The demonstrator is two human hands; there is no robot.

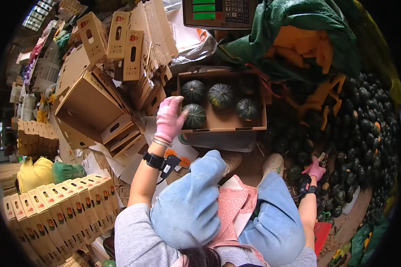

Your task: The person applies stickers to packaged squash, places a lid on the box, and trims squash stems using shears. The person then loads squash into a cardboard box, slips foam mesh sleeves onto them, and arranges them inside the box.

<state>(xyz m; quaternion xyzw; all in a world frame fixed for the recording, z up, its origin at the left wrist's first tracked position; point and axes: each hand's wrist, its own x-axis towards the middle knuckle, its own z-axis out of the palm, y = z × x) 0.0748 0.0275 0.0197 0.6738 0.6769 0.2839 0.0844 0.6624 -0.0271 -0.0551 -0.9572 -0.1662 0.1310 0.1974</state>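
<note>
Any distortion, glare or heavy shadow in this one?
Head view: fisheye curvature inside a black border; head view: glare on the crinkled plastic; head view: shadow in the open box's far right corner, dimming the squash there.

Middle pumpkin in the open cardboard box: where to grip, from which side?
Grip the middle pumpkin by its rounded flanks, coming down through the open top of the cardboard box. The walls would likely block a sideways approach, and its squat, ribbed body shows no handle. Favour the near flank, with bare cardboard beside it; the upper-left pumpkin crowds the left.
</note>
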